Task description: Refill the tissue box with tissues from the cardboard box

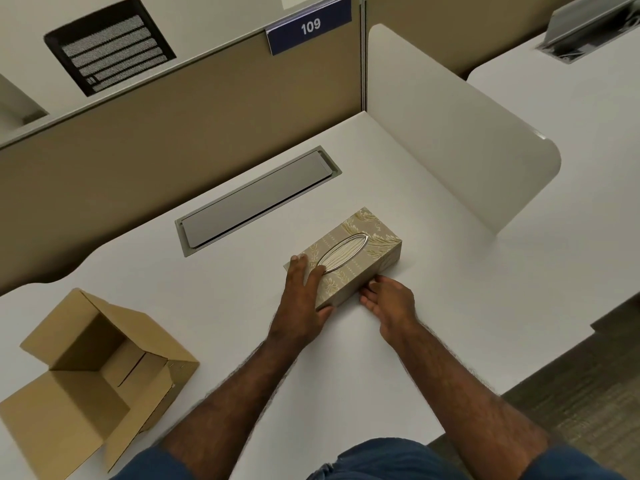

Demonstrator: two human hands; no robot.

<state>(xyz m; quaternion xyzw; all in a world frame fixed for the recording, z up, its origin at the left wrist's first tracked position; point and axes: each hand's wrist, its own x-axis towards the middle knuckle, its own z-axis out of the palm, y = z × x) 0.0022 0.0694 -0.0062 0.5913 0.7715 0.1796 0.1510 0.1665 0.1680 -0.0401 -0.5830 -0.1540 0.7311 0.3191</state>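
Note:
A beige patterned tissue box (367, 249) with a metal-rimmed oval slot lies on the white desk (242, 292), near its middle. My left hand (304, 299) lies over the box's near end, fingers on top and thumb against the near side. My right hand (389, 301) rests on the desk beside the box's right side, its fingertips touching the lower edge. An open cardboard box (100, 372) sits at the desk's left front; the part of its inside that I see holds no tissues.
A grey cable-tray lid (256, 197) is set into the desk behind the tissue box. A tan partition (173, 119) runs along the back, and a white divider panel (460, 133) stands on the right. A sign reading 109 (310, 27) hangs above.

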